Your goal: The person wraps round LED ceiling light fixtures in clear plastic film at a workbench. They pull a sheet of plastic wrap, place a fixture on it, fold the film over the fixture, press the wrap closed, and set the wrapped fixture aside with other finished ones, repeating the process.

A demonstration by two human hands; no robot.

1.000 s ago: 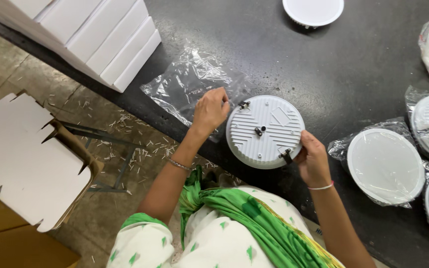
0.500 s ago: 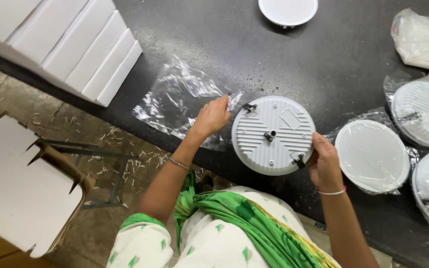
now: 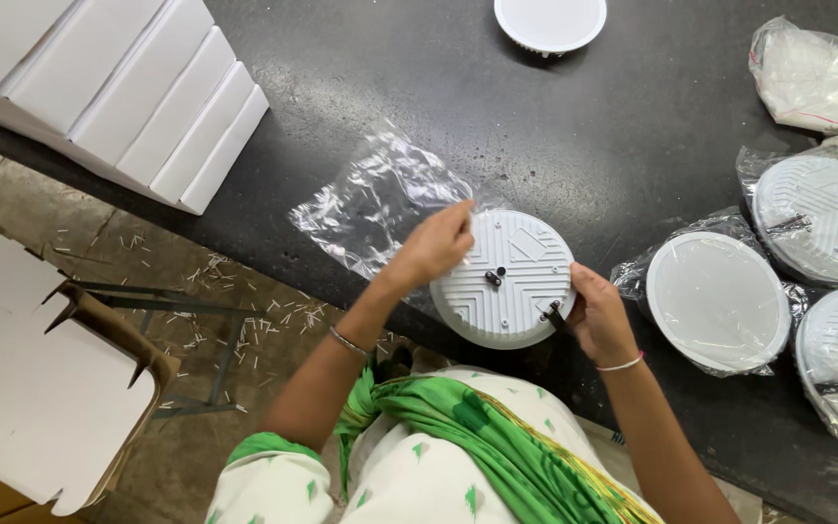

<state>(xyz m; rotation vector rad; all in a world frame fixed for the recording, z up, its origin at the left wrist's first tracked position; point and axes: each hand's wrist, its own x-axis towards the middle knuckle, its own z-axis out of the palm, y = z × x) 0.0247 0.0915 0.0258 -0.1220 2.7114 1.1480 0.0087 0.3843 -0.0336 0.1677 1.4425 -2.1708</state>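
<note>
Round white lamp housing at black table edge, pinched by left hand and right hand on rim by clip; risk: slipping off toward floor if grip loosens.

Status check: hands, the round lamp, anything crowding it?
Left hand on lamp rim, right hand gripping its clip side. Clear bag touching lamp's left. Bagged lamps lie right, apart.

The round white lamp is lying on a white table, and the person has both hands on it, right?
Not quite. The head view shows the table is black, not white. The rest holds: the round white lamp lies on it, with the left hand and right hand both on it.
</note>
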